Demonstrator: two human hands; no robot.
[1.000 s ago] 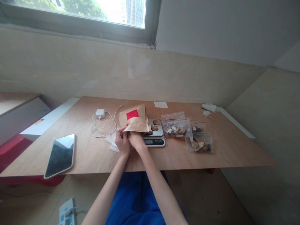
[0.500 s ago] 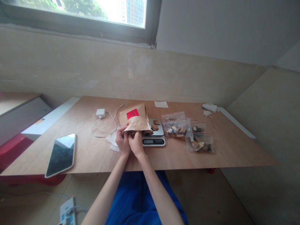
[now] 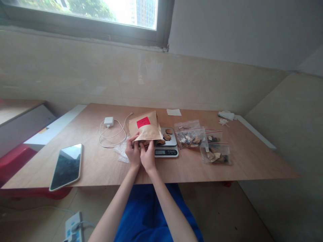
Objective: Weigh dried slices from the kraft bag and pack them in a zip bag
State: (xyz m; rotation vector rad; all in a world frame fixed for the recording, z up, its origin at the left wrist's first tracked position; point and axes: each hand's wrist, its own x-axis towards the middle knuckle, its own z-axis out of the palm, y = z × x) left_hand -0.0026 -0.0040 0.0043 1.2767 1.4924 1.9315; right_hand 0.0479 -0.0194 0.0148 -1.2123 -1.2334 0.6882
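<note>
A brown kraft paper bag [image 3: 148,132] with a red label lies with its mouth toward me, and brown dried slices show inside the opening. My left hand [image 3: 133,153] grips the left side of that mouth, thumb on top. At the right side of the opening, my right hand [image 3: 147,156] has its fingers closed at the bag's mouth among the slices; its fingertips are partly hidden. Just right of the bag, a kitchen scale [image 3: 173,153] carries several dried slices [image 3: 167,137] on its steel plate. The bag covers the plate's left part.
Several zip bags of dried pieces [image 3: 192,138] lie right of the scale. Crumpled clear plastic [image 3: 121,153] is left of my hands. A white charger [image 3: 108,121] with its cable, a tablet [image 3: 67,166] at the front left edge, and white paper [image 3: 174,112] rest on the table.
My right hand has shifted slightly right at the bag's mouth, which gapes wider and shows more slices. My left hand keeps its grip.
</note>
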